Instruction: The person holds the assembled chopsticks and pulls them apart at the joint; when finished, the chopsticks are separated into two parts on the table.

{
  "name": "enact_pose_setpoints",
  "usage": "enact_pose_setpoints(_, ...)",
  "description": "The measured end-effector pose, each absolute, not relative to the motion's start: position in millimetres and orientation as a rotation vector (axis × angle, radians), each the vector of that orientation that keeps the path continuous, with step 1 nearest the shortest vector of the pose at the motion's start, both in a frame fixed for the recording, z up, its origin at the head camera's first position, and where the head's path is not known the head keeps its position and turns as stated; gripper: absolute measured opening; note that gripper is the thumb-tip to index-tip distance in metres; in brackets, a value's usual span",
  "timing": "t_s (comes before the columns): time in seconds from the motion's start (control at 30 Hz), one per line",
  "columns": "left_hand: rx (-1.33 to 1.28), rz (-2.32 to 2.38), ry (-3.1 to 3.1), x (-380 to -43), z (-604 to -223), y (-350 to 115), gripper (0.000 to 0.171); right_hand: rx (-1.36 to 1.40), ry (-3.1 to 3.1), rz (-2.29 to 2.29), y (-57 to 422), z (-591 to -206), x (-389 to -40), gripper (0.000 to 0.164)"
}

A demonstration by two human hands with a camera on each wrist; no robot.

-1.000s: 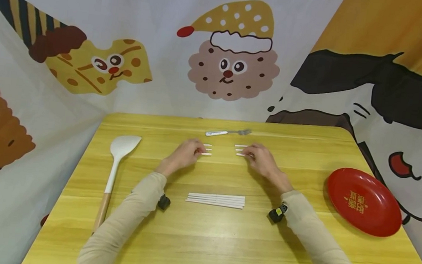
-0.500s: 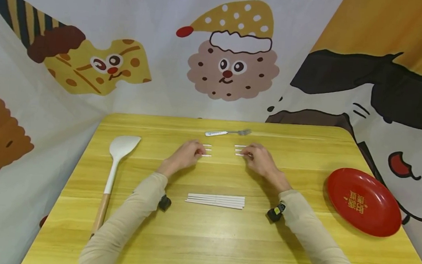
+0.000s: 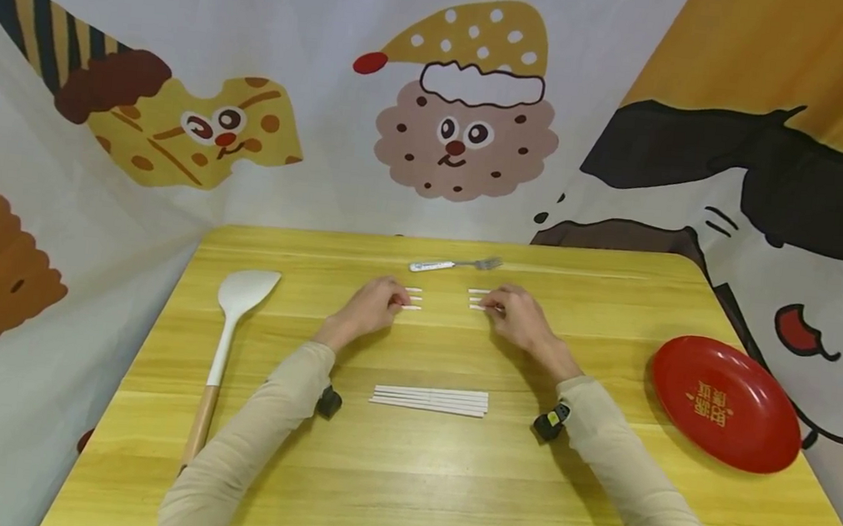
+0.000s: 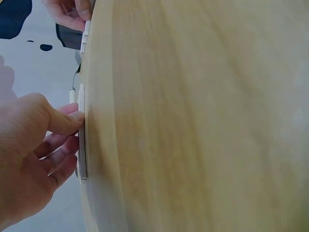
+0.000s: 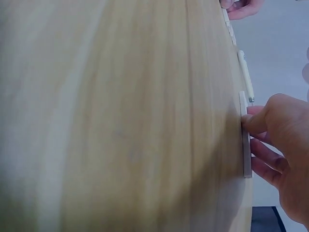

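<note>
In the head view, my left hand [image 3: 371, 307] is at a small group of thin white sticks [image 3: 413, 307], whose ends stick out past my fingers. The left wrist view shows its thumb and fingers pinching the nearest white stick [image 4: 82, 154], low on the table. Across a gap, my right hand [image 3: 524, 318] is at another such group of sticks [image 3: 477, 291]. Its thumb and fingers pinch the nearest white stick [image 5: 246, 154] in the right wrist view. My hands hide part of both groups. Several longer white sticks [image 3: 430, 399] lie side by side closer to me.
A fork [image 3: 433, 266] with a white handle lies beyond my hands. To the left is a white spatula [image 3: 233, 313] with a wooden handle, partly behind my left sleeve. A red oval plate [image 3: 755, 409] stands at the table's right edge. A printed cloth [image 3: 308, 186] hangs behind the table.
</note>
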State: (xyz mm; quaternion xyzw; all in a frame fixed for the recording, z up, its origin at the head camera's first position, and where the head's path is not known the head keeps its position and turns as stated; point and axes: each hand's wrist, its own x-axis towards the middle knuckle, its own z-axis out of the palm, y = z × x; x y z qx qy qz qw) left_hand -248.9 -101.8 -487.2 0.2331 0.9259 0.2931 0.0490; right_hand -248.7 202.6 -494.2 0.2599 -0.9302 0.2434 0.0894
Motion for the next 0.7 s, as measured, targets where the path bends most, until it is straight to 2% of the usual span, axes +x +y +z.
enact_pose_setpoints(0.37,0.711,0.943,2.838,-245.0,-479.7,-102.3,0.019,0.808,-2.734,0.756,201.7,-487.7,-246.4,0.021)
enact_pose_setpoints(0.7,0.746,1.057,2.814,-212.6,-448.0,-100.5,0.018,0.822,-2.652,0.829,193.5,-467.4,-219.8,0.035)
